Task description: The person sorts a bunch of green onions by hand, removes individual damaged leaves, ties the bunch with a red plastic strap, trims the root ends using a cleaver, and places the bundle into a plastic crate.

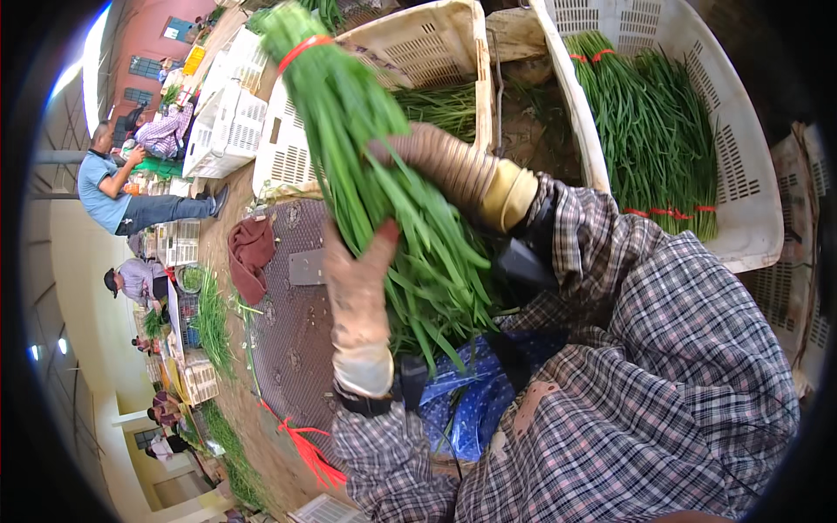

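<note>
A large bundle of long green leafy stalks, likely Chinese chives, is held up at a slant, slightly blurred. A red band goes around its pale end at the top. My left hand, in a stained glove, grips the bundle from its lower left side, thumb across the leaves. My right hand, in a brown ribbed glove with a yellow cuff, holds the upper right side; its fingers are partly hidden by leaves. Below the bundle, blue dotted plastic lies over the lap.
A white crate at the right holds red-banded green bundles. Another crate stands behind the held bundle. On the patterned mat lie a brown cloth and a grey metal plate; red ties lie nearby. Several people are farther left.
</note>
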Demonstrator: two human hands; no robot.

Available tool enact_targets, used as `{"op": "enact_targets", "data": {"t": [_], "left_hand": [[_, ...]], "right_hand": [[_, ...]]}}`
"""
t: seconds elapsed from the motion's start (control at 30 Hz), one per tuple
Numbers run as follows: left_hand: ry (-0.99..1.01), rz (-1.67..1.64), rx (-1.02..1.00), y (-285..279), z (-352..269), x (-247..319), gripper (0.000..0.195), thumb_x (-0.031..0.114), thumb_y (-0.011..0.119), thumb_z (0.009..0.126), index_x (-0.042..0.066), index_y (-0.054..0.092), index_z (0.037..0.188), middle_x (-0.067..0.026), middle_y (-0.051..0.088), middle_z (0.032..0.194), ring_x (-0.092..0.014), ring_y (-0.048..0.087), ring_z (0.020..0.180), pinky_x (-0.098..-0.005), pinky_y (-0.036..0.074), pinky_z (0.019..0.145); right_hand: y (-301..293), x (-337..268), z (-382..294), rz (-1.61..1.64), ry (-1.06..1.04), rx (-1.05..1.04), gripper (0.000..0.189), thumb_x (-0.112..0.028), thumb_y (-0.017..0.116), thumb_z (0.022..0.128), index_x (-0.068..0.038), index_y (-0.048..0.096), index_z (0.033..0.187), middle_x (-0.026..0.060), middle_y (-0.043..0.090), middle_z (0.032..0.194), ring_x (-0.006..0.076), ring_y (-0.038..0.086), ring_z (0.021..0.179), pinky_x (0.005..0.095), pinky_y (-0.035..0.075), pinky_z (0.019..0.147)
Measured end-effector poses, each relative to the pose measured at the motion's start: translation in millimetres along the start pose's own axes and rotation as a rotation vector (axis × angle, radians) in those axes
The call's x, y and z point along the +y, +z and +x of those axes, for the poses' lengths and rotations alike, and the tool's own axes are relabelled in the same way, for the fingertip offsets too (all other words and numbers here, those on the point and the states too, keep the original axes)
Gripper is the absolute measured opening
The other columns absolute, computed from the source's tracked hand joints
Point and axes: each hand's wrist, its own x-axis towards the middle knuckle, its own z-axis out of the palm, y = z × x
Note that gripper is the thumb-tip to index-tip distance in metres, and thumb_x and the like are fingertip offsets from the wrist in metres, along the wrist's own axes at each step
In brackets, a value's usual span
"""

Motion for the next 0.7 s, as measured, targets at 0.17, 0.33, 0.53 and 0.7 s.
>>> {"op": "enact_targets", "data": {"t": [0.17, 0.33, 0.53, 0.7], "left_hand": [[-0.377, 0.141, -0.118, -13, -53, -43, 0.024, 0.012, 0.051, 0.086, -0.002, 0.055, 0.105, -0.0069, 0.059, 0.075, -0.015, 0.053, 0.053, -0.0280, 0.039, 0.049], [-0.473, 0.036, -0.069, -29, -73, -46, 0.048, 0.009, 0.053, 0.090, -0.003, 0.041, 0.135, -0.0080, 0.066, 0.090, -0.007, 0.050, 0.054, -0.0171, 0.035, 0.045], [-0.427, -0.087, 0.076, -90, -64, -87, 0.052, 0.013, 0.057, 0.090, -0.003, 0.039, 0.135, -0.0074, 0.063, 0.093, -0.006, 0.049, 0.052, -0.0148, 0.033, 0.042], [-0.439, 0.019, 0.294, -128, -67, -93, 0.048, 0.033, 0.060, 0.088, 0.009, 0.053, 0.129, -0.0043, 0.060, 0.096, -0.008, 0.052, 0.069, -0.0189, 0.042, 0.059]], "right_hand": [[-26, -33, 10, 0.302, 0.001, 0.079, 0.051, -0.031, 0.077, 0.075, -0.002, 0.059, 0.113, 0.0115, 0.068, 0.095, 0.0227, 0.067, 0.080, 0.0349, 0.056, 0.077], [-65, -75, -58, 0.161, -0.153, 0.199, 0.040, -0.028, 0.065, 0.085, -0.004, 0.059, 0.118, 0.0068, 0.064, 0.107, 0.0151, 0.058, 0.101, 0.0262, 0.044, 0.094], [-133, -130, -168, -0.437, -0.237, 0.444, 0.043, -0.032, 0.068, 0.082, -0.003, 0.062, 0.113, 0.0047, 0.067, 0.097, 0.0128, 0.064, 0.083, 0.0268, 0.053, 0.077], [-206, -167, -219, -0.991, -0.327, 1.013, 0.059, -0.020, 0.083, 0.070, 0.001, 0.057, 0.119, 0.0094, 0.067, 0.106, 0.0140, 0.062, 0.092, 0.0296, 0.051, 0.080]]}}
